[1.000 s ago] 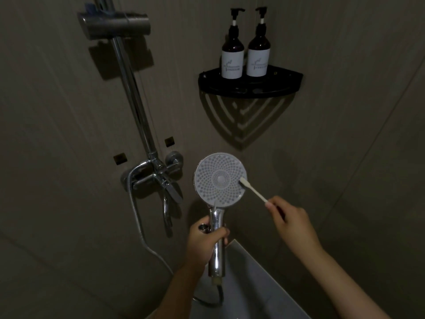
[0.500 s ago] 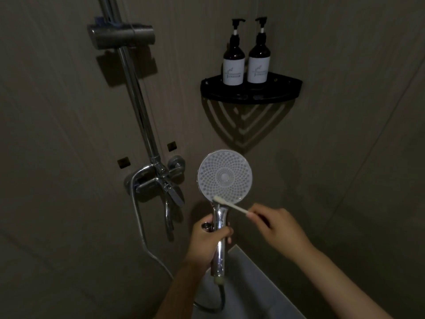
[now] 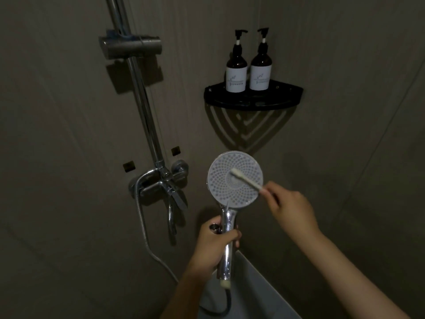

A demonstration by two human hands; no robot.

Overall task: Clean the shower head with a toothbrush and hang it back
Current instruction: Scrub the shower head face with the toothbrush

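The round shower head point(image 3: 226, 187) faces me, its grey nozzle plate upright on a chrome handle. My left hand point(image 3: 213, 245) is wrapped around that handle below the plate. A white toothbrush point(image 3: 247, 180) lies across the plate, its bristle end near the centre. My right hand point(image 3: 292, 210) grips the brush's handle at the plate's right edge. The grey holder point(image 3: 130, 47) on the chrome riser rail point(image 3: 147, 116) at upper left carries nothing.
The chrome mixer tap point(image 3: 161, 185) with its lever and spout sits left of the shower head, and the metal hose point(image 3: 142, 231) loops down from it. A black corner shelf point(image 3: 253, 100) holds two pump bottles point(image 3: 236, 70). A pale ledge point(image 3: 253, 291) lies below my hands.
The toothbrush moved from the plate's right side down to its bottom edge, then up to the centre. The view has drifted slightly, so the shelf and rail sit lower in frame.
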